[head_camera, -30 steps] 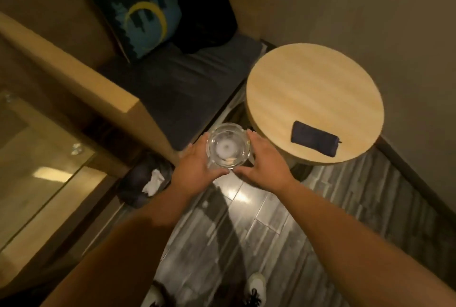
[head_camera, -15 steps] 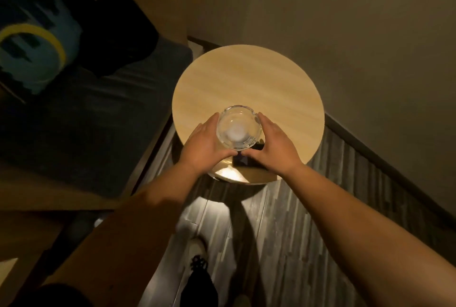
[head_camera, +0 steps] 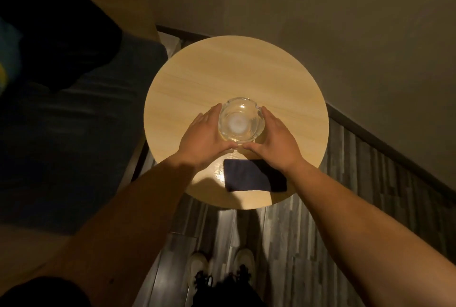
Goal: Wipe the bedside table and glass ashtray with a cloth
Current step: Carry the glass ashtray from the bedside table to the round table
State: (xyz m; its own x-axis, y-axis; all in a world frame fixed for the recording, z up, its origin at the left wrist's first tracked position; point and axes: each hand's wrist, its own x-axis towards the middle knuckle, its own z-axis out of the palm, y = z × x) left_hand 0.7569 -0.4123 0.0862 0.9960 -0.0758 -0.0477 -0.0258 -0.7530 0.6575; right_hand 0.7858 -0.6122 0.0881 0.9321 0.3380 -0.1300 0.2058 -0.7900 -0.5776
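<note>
The glass ashtray (head_camera: 241, 120) is cupped over the bench (head_camera: 246, 70) by fingers (head_camera: 208, 115) of both hands, the folded dark cloth (head_camera: 249, 175) lying untouched behind them, so wiping seemingly remains.

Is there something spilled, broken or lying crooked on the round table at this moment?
Nothing stands out. The glass ashtray is upright over the table, cupped between the left hand and the right hand, with no visible chips or spill. The dark cloth lies flat near the front edge, only slightly angled.
</note>
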